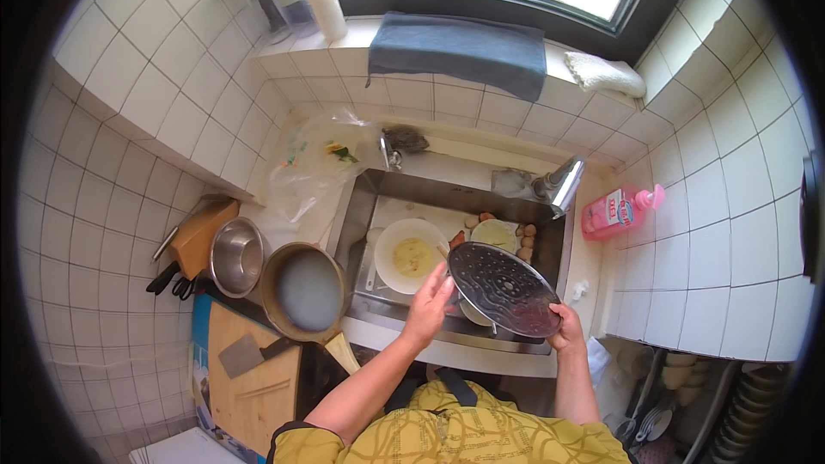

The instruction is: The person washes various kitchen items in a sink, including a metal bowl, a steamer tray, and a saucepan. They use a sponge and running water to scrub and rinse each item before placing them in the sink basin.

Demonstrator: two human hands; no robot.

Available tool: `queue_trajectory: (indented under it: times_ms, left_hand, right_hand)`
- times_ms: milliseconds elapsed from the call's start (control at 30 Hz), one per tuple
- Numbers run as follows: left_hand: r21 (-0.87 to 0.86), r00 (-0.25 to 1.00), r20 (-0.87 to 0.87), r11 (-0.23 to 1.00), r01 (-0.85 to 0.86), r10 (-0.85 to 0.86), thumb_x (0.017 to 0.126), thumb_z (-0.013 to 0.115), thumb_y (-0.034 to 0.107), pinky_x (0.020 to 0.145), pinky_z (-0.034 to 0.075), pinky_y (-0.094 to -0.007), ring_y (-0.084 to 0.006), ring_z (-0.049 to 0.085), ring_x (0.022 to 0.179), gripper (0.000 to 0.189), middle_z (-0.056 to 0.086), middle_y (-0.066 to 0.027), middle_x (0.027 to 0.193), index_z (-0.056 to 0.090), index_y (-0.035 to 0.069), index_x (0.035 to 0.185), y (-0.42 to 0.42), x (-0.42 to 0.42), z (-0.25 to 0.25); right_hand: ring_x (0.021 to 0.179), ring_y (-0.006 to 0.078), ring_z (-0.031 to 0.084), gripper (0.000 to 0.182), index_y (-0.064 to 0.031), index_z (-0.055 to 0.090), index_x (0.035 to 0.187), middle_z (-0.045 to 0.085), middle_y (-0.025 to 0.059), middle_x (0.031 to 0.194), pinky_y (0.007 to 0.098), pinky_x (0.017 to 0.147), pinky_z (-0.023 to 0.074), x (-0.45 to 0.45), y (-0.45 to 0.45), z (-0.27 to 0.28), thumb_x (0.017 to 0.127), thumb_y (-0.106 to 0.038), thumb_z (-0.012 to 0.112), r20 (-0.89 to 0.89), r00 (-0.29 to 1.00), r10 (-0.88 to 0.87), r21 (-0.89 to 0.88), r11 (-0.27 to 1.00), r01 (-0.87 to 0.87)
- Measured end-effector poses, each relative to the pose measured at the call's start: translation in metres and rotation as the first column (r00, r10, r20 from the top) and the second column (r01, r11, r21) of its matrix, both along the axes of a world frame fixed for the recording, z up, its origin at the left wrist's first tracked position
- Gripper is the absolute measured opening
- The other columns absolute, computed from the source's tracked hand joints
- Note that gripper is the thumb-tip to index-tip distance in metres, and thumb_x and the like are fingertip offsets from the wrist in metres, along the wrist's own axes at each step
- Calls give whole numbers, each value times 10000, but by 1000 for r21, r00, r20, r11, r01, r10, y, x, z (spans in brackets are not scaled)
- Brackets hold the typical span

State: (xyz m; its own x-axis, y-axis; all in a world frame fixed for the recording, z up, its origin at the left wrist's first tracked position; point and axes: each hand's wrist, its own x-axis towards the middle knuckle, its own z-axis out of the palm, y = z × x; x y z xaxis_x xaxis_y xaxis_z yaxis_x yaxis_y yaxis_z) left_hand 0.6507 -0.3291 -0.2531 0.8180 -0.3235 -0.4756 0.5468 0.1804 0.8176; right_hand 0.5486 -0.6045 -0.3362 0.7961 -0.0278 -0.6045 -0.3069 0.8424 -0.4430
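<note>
My right hand (566, 328) grips the right edge of a dark round steamer plate (503, 290) with small holes. The plate is tilted over the right part of the steel sink (554, 283). My left hand (428, 306) is beside the plate's left edge with its fingers apart; whether they touch the rim is unclear. Below, in the sink, a white bowl (387, 251) holds some yellowish liquid. A smaller pale bowl (493, 235) stands farther back, with several brown egg-like round things (527, 241) next to it. Part of another pale dish (474, 314) shows under the plate.
Left of the sink stands a pot (303, 293) of cloudy liquid, near a steel bowl (236, 258) and a knife block (205, 238). A cleaver (242, 356) lies on a wooden cutting board (222, 328). The faucet (567, 187) and a pink soap bottle (609, 219) are at right.
</note>
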Motion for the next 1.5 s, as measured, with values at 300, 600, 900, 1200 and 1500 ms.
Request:
queue_trajectory:
  times_ms: [300,600,900,1200,1500]
  left_hand:
    - [-143,997,-69,989,25,-35,808,467,-17,608,552,-332,-179,592,835,752,522,-105,1056,20,187,1376,-43,-12,18]
    - [-170,993,-108,985,37,-56,762,458,-51,576,543,-300,-168,605,726,803,563,-105,953,-3,167,1383,-41,-8,38]
    - [-66,989,111,992,106,-98,793,576,127,538,499,-262,-142,594,626,865,593,-125,859,-67,17,1361,-48,-16,32]
    - [269,934,257,947,176,-247,784,588,403,682,458,-322,-248,595,720,945,598,-183,821,-33,-21,1357,-43,-9,55]
    - [320,929,246,928,191,-276,782,560,446,753,451,-369,-355,598,820,952,583,-266,897,-42,-19,1354,-41,-11,43]
  right_hand:
    - [952,260,566,369,21,457,1135,565,148,1067,376,856,459,-13,-2,-6,771,-33,476,3,1000,-18,-33,999,18]
    - [1012,215,530,371,32,416,1212,530,129,1137,337,871,440,-6,-33,-27,883,-138,425,-50,999,17,-259,965,-30]
    - [1027,190,526,399,28,395,1253,522,124,1165,299,902,410,-7,-11,-21,862,-47,366,-179,967,181,-369,899,-236]
    - [782,115,552,367,-34,474,1215,583,49,972,237,687,443,6,43,-10,858,-83,404,-428,872,238,-342,850,-400]
    - [354,67,296,247,-230,585,1072,351,-57,480,221,320,211,10,65,-15,865,-332,497,-470,828,306,-235,861,-451]
